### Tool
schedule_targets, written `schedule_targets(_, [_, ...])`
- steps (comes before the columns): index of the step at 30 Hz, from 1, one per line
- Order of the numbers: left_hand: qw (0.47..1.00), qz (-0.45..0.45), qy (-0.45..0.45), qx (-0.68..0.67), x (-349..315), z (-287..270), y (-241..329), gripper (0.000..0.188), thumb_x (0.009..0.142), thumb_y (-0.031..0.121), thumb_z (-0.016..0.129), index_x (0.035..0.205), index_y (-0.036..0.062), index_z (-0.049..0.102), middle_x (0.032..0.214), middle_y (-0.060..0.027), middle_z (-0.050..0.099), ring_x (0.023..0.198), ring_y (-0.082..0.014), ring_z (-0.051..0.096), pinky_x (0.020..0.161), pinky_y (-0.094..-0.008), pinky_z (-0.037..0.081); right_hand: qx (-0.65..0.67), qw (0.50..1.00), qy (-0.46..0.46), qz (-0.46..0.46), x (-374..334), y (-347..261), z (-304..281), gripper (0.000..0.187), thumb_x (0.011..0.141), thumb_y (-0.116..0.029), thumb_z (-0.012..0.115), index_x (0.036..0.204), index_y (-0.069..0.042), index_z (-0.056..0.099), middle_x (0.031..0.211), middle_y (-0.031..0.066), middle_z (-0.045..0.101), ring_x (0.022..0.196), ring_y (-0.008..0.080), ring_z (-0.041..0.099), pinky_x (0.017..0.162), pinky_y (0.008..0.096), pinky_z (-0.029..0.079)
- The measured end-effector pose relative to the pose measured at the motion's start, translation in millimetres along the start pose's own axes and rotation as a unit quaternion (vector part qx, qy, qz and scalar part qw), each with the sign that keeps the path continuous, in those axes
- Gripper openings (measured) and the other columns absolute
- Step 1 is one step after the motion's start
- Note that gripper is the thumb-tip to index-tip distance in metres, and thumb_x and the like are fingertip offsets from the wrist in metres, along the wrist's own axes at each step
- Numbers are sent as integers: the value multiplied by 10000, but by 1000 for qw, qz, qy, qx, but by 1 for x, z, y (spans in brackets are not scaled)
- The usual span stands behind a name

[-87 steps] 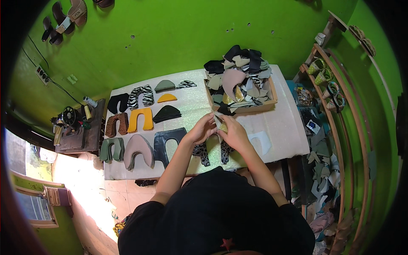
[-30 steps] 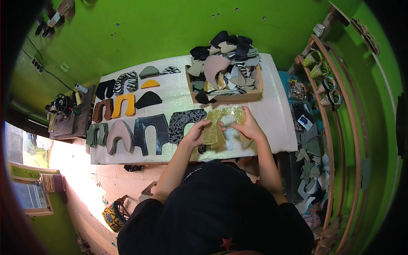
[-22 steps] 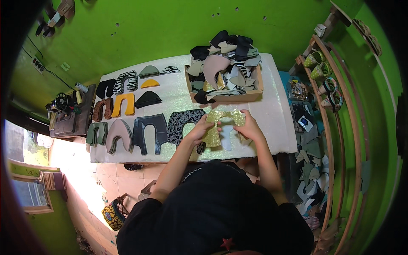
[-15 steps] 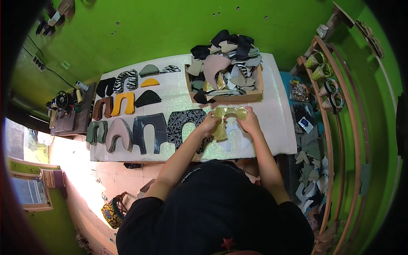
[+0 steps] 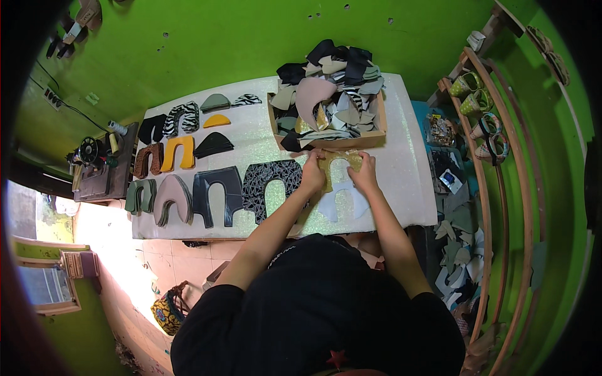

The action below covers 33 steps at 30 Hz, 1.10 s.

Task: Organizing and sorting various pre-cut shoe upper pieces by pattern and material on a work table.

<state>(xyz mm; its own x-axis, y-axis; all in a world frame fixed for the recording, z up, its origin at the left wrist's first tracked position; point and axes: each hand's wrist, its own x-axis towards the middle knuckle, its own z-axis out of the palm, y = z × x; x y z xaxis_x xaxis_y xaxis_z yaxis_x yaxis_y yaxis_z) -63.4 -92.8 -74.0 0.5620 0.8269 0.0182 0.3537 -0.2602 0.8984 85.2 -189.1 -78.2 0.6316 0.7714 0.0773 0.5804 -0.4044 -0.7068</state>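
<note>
- Head view: left hand (image 5: 313, 172) and right hand (image 5: 362, 172) work as a pair, one on each side of a shiny gold U-shaped piece (image 5: 342, 155).
- Left hand: fingers nearly closed on the gold piece's left side; finger detail small.
- Right hand: curled over its right side, thumb inward; exact finger gap can't be told.
- Gold piece: between both hands, curve away from the person, open end toward the body. Flat on the table or just above it, can't tell.
- White U-shaped piece (image 5: 359, 202): just nearer the body than the grip, on the pale table cover (image 5: 401, 188).
- Cardboard box (image 5: 338, 143): just beyond the grip, heaped with mixed scraps (image 5: 351, 109), mostly black, grey, beige; one big pinkish piece (image 5: 311, 100) on top.
- Black-and-grey patterned U piece (image 5: 256, 188): just left of left hand, partly behind the forearm.
- Further left, same row: dark plain U piece (image 5: 204, 194), pinkish-grey stack (image 5: 164, 200), green stack (image 5: 133, 195).
- Left and farther back from grip: yellow U stack (image 5: 168, 153), black half-moon stack (image 5: 214, 145), zebra-striped stack (image 5: 182, 111).
- Well right of grip: wooden rack (image 5: 495, 188) with sandals (image 5: 471, 97).
</note>
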Motion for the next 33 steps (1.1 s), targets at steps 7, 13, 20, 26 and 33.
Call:
schedule_targets(7, [979,135,71,136,-22,1,14,391,683,-20,546,1067,-16,473,969,-253,508,938,-423,496,865,-395,405,115,990,59,-47,-11,18,5,526,688,-124,647,1147,-39,405,1082,216,403,1000,377,416,889,411,354])
schedule_targets(13, [970,-17,-217,106,-62,-28,25,447,741,123,570,1150,-10,445,1052,-265,512,990,-388,507,870,-391,405,-37,997,67,-6,-49,18,-14,535,703,-133,624,1153,22,381,1064,241,414,1011,385,412,887,417,348])
schedule_targets(20, [961,-52,-211,171,-88,-10,3,531,743,199,607,1177,-30,402,1031,-312,496,994,-415,496,866,-415,403,-130,988,3,88,-87,-5,-14,616,649,-164,681,1129,65,370,1016,269,453,975,385,451,856,423,383])
schedule_targets(26, [968,-98,-213,85,-89,-3,2,620,710,220,635,1195,-40,349,1060,-309,473,978,-429,475,885,-428,385,-104,990,8,100,-86,10,-4,403,621,-143,687,930,63,528,873,256,543,860,400,526,783,436,434])
schedule_targets(33, [970,-106,-214,38,-91,1,-8,636,708,245,645,1190,-43,346,1075,-291,484,1012,-402,477,886,-393,389,12,966,-79,246,-79,28,-23,251,651,-91,592,883,6,599,859,188,629,844,332,602,771,371,462])
